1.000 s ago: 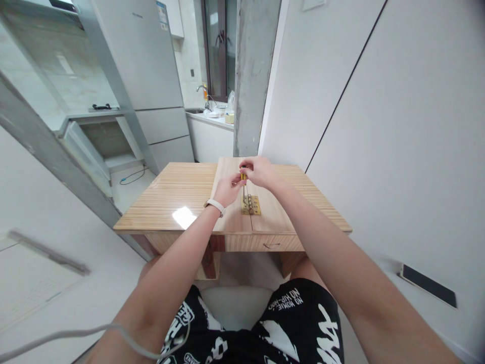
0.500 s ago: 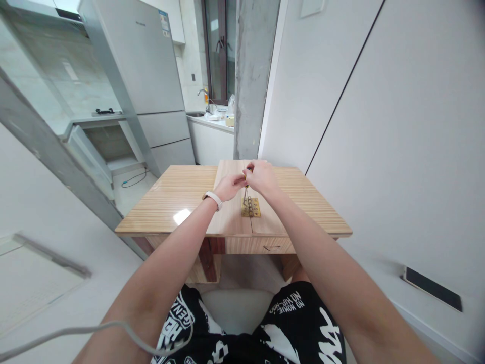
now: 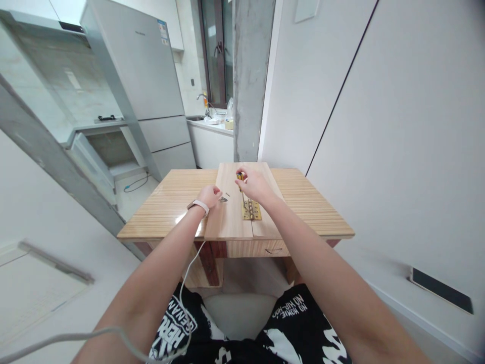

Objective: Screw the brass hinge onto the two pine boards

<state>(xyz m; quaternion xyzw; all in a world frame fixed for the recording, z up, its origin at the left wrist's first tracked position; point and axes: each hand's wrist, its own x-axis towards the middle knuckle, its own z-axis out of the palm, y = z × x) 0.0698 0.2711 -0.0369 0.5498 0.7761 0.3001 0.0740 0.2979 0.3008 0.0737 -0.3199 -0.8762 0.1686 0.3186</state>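
Note:
A brass hinge [image 3: 251,210] lies across the seam between two light wooden boards [image 3: 231,222] on the table. My right hand [image 3: 253,184] is closed around the yellow and black handle of a screwdriver [image 3: 240,177], whose shaft points down at the hinge's left leaf. Left of the hinge, my left hand [image 3: 210,195] has its fingertips pressed together beside a few small dark screws [image 3: 224,199] on the left board. Whether something small is between those fingertips is hidden.
The striped table [image 3: 314,212] has a drawer with a handle [image 3: 273,251] in front. A white cable [image 3: 188,268] hangs near the table's front edge. A grey pillar [image 3: 252,86] and white wall stand behind; a fridge [image 3: 136,65] is at the back left.
My left hand has moved left and toward me, away from the screwdriver to the small screws. My right hand has shifted slightly left, still holding the screwdriver. The view has tilted a little.

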